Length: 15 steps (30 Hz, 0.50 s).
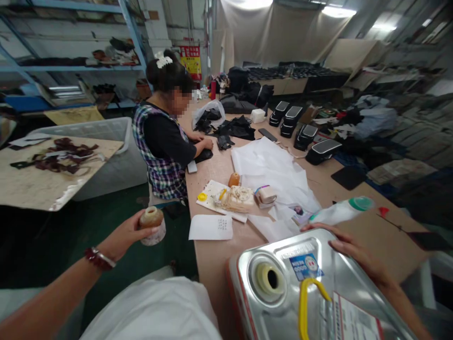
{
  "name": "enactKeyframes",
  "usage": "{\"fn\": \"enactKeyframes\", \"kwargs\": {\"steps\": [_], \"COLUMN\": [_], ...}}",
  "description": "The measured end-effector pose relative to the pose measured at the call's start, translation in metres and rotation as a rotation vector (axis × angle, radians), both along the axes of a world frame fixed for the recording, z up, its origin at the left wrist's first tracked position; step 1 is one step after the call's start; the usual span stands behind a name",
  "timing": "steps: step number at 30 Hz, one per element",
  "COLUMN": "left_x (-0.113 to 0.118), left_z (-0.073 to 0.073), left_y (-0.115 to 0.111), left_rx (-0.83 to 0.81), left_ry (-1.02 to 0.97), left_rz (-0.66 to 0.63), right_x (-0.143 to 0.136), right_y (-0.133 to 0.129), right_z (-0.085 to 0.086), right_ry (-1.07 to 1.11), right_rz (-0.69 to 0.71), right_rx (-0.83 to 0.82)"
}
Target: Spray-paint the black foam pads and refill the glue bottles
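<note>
My left hand [132, 231] grips a small brown glue-stained bottle [152, 219] with an open mouth, held off the table's left edge. In front of me stands a large silver metal can [283, 274] with a yellow carry handle [304, 307] and an uncapped round spout [271, 278]. My right hand [343, 243] has its fingers curled over the can's far edge. A yellow cap [202, 197], a stained plastic container [240, 197] and an orange-brown bottle [234, 179] are on the table beyond. What the can and bottle contain is not visible.
At the table's left side a co-worker [161, 141] handles black pieces. White paper sheets [272, 160] cover the middle. A bottle with a green cap [339, 211] lies right of them. Several black cases [323, 151] line the far right. A white bin [113, 165] stands at left.
</note>
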<state>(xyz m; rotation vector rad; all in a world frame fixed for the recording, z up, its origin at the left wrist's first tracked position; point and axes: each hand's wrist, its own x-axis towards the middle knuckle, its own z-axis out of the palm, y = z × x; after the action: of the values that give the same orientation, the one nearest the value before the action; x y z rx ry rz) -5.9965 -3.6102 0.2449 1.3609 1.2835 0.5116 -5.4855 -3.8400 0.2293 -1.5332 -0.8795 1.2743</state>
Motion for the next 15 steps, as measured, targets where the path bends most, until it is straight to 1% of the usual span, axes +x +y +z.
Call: {"fn": "enactKeyframes", "kwargs": {"steps": [5, 7, 8, 10, 12, 14, 15], "left_x": [0.012, 0.013, 0.013, 0.012, 0.010, 0.008, 0.007], "left_z": [-0.001, -0.003, -0.005, -0.010, -0.016, -0.024, -0.027], "left_y": [-0.012, -0.014, -0.014, -0.012, -0.006, 0.003, 0.008], "left_rx": [-0.011, -0.015, -0.020, -0.035, -0.045, -0.038, -0.030], "left_ry": [-0.029, -0.040, -0.047, -0.067, -0.092, -0.114, -0.122], "left_rz": [0.004, 0.005, 0.003, -0.015, -0.050, -0.087, -0.106], "right_x": [0.000, 0.002, 0.004, 0.010, 0.015, 0.014, 0.010], "right_y": [-0.008, -0.011, -0.014, -0.027, -0.049, -0.074, -0.084], "right_z": [-0.001, -0.009, -0.015, -0.030, -0.046, -0.057, -0.060], "right_ry": [0.059, 0.101, 0.124, 0.169, 0.190, 0.165, 0.130], "right_rz": [0.022, 0.011, -0.030, -0.202, -0.438, -0.669, -0.693], "right_rx": [-0.036, -0.021, 0.005, 0.073, 0.094, 0.010, -0.062]}}
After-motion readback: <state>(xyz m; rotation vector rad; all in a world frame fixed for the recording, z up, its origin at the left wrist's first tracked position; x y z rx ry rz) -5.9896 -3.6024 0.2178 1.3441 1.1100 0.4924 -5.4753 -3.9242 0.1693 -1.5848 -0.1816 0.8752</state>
